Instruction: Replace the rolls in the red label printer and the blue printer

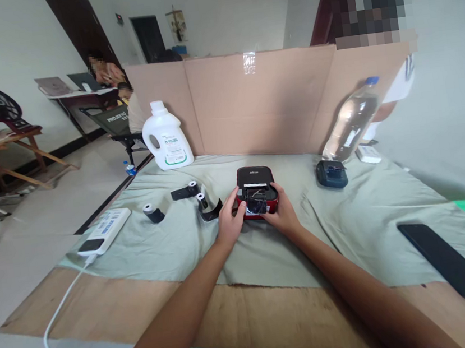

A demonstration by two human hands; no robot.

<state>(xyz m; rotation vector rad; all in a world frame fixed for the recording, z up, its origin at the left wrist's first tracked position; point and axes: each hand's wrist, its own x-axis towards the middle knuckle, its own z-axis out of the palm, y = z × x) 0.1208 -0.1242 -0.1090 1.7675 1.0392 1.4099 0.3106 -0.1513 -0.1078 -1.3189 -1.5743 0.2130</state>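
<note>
A small black and red portable printer (255, 176) sits on the green cloth in front of me, a dark shiny piece showing at its near side. My left hand (230, 220) grips the printer's left side, its thumb at the near edge. On the opposite side, my right hand (283, 210) has its fingers round the casing and its thumb near the front. Left of my left hand lie several small rolls with white ends and black strips, among them one roll (202, 201) close by and another roll (153, 213) farther left. A second black device (331, 174) rests to the right.
A cardboard screen (250, 109) stands behind, with a white jug (168, 139) and a tilted clear bottle (353, 119) before it. A white power bank (104, 232) with a cable lies left, a black phone (450, 260) right. People are beyond the screen.
</note>
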